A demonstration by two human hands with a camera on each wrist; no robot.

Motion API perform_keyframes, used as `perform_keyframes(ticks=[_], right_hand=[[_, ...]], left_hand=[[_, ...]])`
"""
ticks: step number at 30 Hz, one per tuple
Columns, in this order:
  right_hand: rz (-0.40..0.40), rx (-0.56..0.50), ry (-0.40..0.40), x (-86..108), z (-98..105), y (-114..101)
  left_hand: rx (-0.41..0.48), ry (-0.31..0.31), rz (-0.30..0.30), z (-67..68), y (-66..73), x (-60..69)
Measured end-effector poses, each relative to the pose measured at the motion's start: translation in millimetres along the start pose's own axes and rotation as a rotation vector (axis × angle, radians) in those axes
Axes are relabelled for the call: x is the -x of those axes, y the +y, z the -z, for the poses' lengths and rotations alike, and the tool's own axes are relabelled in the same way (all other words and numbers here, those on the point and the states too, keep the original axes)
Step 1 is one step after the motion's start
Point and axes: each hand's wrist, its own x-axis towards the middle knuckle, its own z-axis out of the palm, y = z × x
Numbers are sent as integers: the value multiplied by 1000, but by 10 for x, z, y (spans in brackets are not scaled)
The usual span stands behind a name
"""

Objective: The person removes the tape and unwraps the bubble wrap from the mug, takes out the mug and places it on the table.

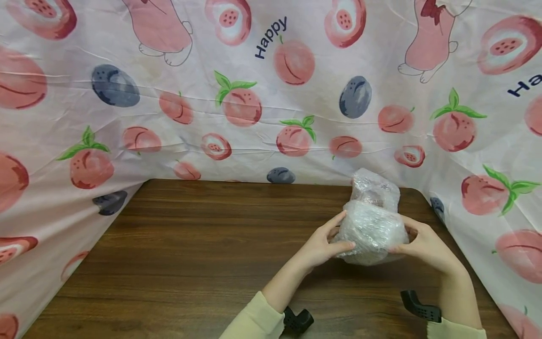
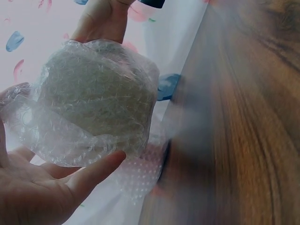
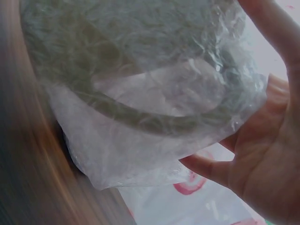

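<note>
A bundle in clear bubble wrap (image 1: 372,230) is gripped from both sides at the right of the table. The left hand (image 1: 319,245) holds its left side, thumb toward the near face; the right hand (image 1: 427,245) holds its right side. In the left wrist view a greenish thing shows dimly through the wrap (image 2: 96,96), with the left hand (image 2: 51,187) around its lower edge. The right wrist view shows a curved green band (image 3: 154,123) inside the wrap, with the right hand (image 3: 262,145) at its edge. What the wrapped thing is, I cannot tell.
Behind the held bundle, another part or piece of bubble wrap (image 1: 374,188) stands near the table's back edge. The brown wooden table (image 1: 190,254) is bordered by a fruit-printed cloth (image 1: 313,108) at the back and sides. Black bands sit at both wrists.
</note>
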Motion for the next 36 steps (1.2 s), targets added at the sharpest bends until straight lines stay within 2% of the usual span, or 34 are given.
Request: perform_keyframes(ticks=[4, 10, 13, 23, 36], right_hand=[[-12, -5, -11, -45, -49, -37], [-37, -2, -16, -105, -118, -98], [-33, 20, -12, -131, -143, -128], [-30, -9, -21, -249, -250, -168], [-37, -26, -5, -283, -371, -316]], left_hand=[[-9, 26, -12, 55, 3, 7], [-17, 56, 12, 143, 33, 47], [-18, 56, 10, 187, 51, 64], [0, 69, -2, 321, 108, 124], [12, 62, -12, 451, 171, 227]])
